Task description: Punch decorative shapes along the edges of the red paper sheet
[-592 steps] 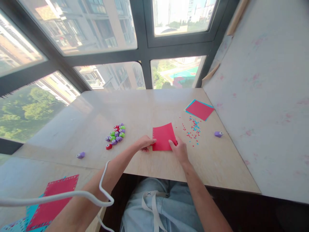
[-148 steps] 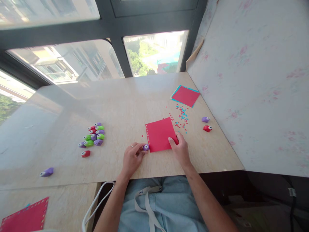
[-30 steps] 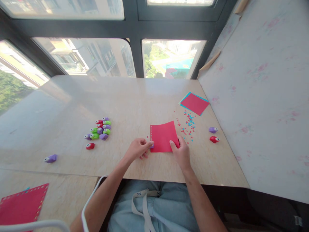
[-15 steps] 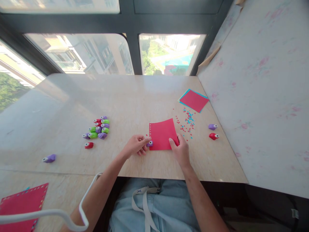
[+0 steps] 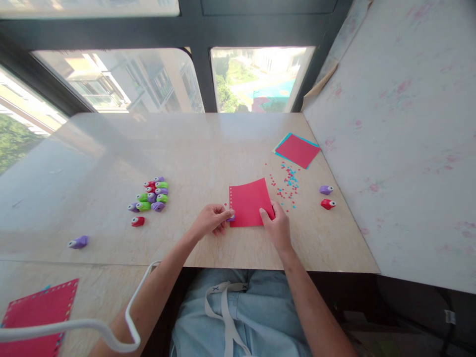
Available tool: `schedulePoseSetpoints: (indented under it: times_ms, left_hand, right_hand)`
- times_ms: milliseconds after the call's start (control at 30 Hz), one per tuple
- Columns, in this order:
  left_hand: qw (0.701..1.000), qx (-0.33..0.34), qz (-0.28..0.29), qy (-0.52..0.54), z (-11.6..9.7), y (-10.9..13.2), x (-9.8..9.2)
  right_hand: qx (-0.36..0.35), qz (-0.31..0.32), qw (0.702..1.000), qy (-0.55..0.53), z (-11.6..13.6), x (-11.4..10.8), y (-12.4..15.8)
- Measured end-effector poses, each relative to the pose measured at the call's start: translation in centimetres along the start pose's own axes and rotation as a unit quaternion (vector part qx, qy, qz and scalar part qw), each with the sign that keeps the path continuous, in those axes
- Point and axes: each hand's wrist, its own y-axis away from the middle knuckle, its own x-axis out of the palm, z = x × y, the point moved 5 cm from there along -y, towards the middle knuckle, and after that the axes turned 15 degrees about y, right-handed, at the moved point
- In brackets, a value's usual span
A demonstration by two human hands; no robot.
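Note:
A red sheet of paper has a row of small punched holes along its left edge. My left hand is closed on a small purple craft punch, its thumb over the top. The punch sits at the sheet's left edge, near the lower corner, mostly covered by the thumb. At the sheet's right edge, my right hand pinches the paper, thumb on top and fingers behind.
Red and blue paper bits lie scattered right of the sheet. Behind them is a stack of coloured paper. Several craft punches cluster at left; two more lie at right. A white bent tube crosses the lower left, over a hole-edged red sheet.
My left thumb has moved over the purple punch, hiding more of its top. The view has shifted slightly; the right hand keeps its hold on the sheet.

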Motion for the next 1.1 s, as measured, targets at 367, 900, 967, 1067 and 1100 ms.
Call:
schedulePoseSetpoints:
  times_ms: [367, 900, 967, 1067, 1100]
  left_hand:
    - [0.997, 0.06, -0.037, 0.015, 0.11, 0.05, 0.18]
    - [0.994, 0.081, -0.02, -0.068, 0.26, -0.16, 0.45]
    - [0.994, 0.073, -0.017, -0.075, 0.26, -0.23, 0.5]
    - [0.996, 0.052, -0.016, -0.072, 0.29, -0.26, 0.5]
    - [0.997, 0.043, -0.017, -0.065, 0.32, -0.26, 0.45]
  right_hand:
    - [0.002, -0.008, 1.0, 0.006, 0.26, -0.09, 0.06]
    - [-0.007, -0.013, 1.0, 0.009, 0.13, 0.07, 0.1]
    - [-0.009, -0.016, 1.0, 0.016, 0.05, 0.12, 0.08]
    - [-0.013, -0.02, 1.0, 0.02, -0.01, 0.15, 0.04]
    - [-0.015, -0.021, 0.999, 0.021, -0.01, 0.15, 0.04]
